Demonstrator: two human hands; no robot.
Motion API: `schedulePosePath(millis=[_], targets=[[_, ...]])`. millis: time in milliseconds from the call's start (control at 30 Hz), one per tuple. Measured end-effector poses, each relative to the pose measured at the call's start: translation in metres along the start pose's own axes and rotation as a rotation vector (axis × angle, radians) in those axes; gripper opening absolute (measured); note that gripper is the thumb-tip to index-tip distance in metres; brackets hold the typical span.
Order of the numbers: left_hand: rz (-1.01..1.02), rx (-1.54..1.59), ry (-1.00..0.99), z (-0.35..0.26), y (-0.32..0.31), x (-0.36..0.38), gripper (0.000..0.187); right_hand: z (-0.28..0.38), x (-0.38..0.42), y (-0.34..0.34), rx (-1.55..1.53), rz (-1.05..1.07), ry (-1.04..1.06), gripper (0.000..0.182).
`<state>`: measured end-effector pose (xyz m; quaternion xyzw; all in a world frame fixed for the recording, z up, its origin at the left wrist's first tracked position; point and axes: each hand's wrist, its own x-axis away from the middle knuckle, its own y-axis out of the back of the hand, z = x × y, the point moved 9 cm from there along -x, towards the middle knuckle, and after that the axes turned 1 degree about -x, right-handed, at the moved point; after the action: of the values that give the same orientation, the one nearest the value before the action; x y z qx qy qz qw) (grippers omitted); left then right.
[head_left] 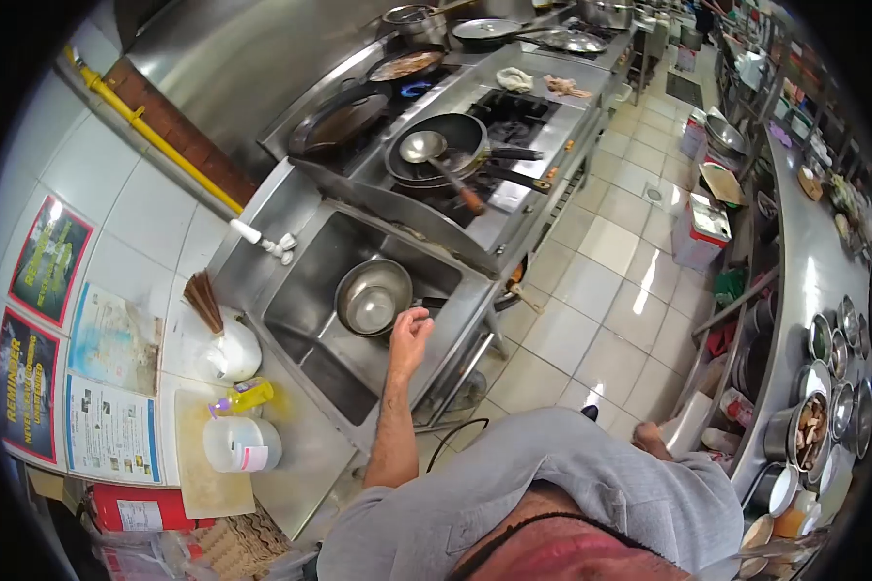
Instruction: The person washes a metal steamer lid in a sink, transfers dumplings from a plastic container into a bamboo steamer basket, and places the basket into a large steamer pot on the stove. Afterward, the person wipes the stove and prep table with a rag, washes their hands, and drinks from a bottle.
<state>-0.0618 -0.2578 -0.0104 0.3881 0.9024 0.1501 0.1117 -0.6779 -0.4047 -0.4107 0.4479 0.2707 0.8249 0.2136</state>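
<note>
A metal pan [373,297] sits in the stainless sink [310,363], with a round metal bowl or strainer [372,310] inside it. My left hand [412,337] is over the sink's right side, beside the pan's rim and just below its dark handle. Its fingers are curled together, with nothing visible in them; the handle shows apart from them. My right hand [651,439] is low at my right side, above the floor near the counter shelves. Its fingers are too small and hidden to read.
Beyond the sink, the stove [552,108] holds stacked pans [412,179] with a ladle [422,147]; a burner flame shows near another pan [405,65]. A yellow bottle [252,392] and white tub [240,444] stand left. Bowls [841,412] line the right counter [804,290].
</note>
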Motion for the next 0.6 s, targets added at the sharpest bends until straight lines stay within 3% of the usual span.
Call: schedulePosePath(millis=[33, 67, 100, 167, 267, 300, 333, 400, 467, 533, 600], targets=[[-0.006, -0.029, -0.039, -0.007, -0.012, -0.002, 0.022, 0.027, 0.026, 0.033, -0.576, -0.126, -0.361, 0.012], [-0.032, -0.117, -0.105, -0.031, -0.024, -0.001, 0.023, 0.014, 0.015, 0.031, -0.782, -0.173, -0.405, 0.017], [-0.022, -0.089, -0.121, -0.035, -0.038, -0.004, 0.025, 0.009, 0.003, 0.040, -0.812, -0.213, -0.406, 0.015], [-0.048, -0.046, -0.078, -0.045, -0.071, -0.007, 0.028, 0.024, -0.022, 0.091, -0.387, -0.290, -0.050, 0.021], [-0.011, -0.032, -0.043, -0.058, -0.128, -0.011, 0.026, -0.001, -0.038, 0.146, -0.480, -0.453, -0.022, 0.020], [-0.004, -0.023, -0.091, -0.055, -0.145, -0.019, 0.010, -0.011, -0.030, 0.163, -0.601, -0.453, -0.195, 0.021], [0.012, -0.027, -0.251, -0.069, -0.165, -0.021, 0.009, -0.020, -0.027, 0.178, -0.641, -0.518, -0.230, 0.024], [0.117, 0.134, -0.063, -0.062, -0.207, -0.024, 0.012, -0.034, -0.015, 0.197, -0.680, -0.589, -0.271, 0.029], [0.188, 0.269, -0.018, -0.043, -0.248, -0.031, 0.014, -0.047, 0.003, 0.210, -0.741, -0.614, -0.308, 0.028], [0.256, 0.209, -0.060, -0.022, -0.284, -0.039, 0.015, -0.057, 0.020, 0.211, -0.804, -0.622, -0.332, 0.027], [0.351, -0.065, -0.142, 0.026, -0.314, -0.051, 0.015, -0.073, 0.037, 0.191, -0.979, -0.602, -0.434, 0.027]])
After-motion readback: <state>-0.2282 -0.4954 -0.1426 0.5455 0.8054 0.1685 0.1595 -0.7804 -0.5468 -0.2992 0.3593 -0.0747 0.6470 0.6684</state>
